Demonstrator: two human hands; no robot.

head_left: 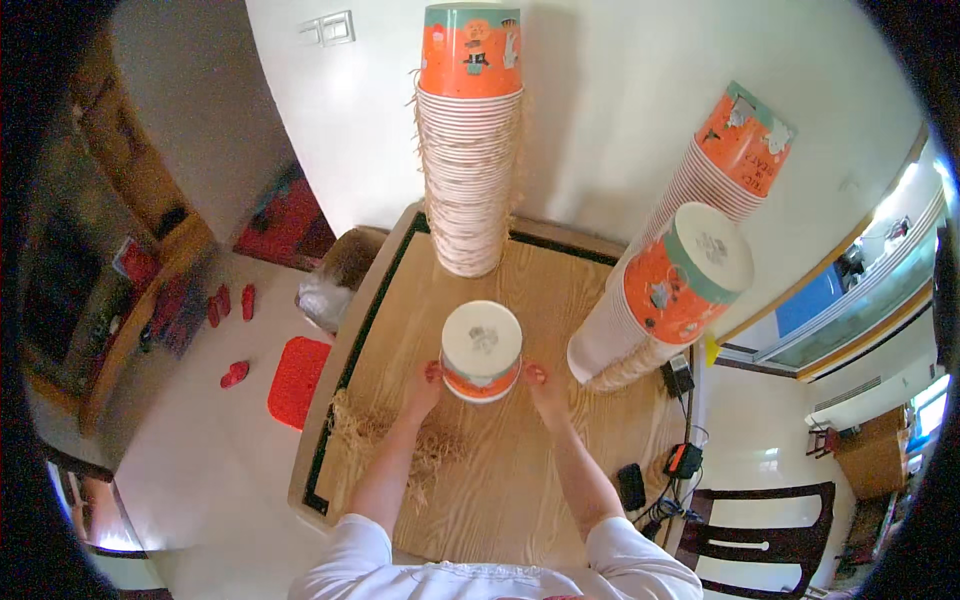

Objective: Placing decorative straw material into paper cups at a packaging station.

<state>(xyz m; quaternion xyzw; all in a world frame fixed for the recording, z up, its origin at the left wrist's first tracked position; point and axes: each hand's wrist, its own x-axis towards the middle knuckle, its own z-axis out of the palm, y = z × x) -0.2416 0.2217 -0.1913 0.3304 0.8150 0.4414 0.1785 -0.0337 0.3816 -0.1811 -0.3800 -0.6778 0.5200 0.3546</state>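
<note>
Head view, and from where I stand the person has both hands around an upside-down orange-and-green paper bucket with a pale round base, set near the middle of the wood-grain tabletop. The left hand is at its lower left side and the right hand at its lower right, fingers bent inward near the rim; I cannot tell whether they grip it or merely rest beside it.

At the far edge rises a tall stack of upturned orange paper buckets, tan strands sticking out between its rims. To the right, a nearer leaning stack of orange paper buckets partly hides a farther one. A loose heap of tan, straw-like strands lies by the left forearm.

To my eye, this calls for even, light pressure low on both sides, close to the stiffer rim, since thin paper walls would probably dent if squeezed hard higher up. Moving both hands together should keep the base level. I would also keep the elbows clear of the strands, and the right arm away from those tilted stacks, which look easy to topple.
</note>
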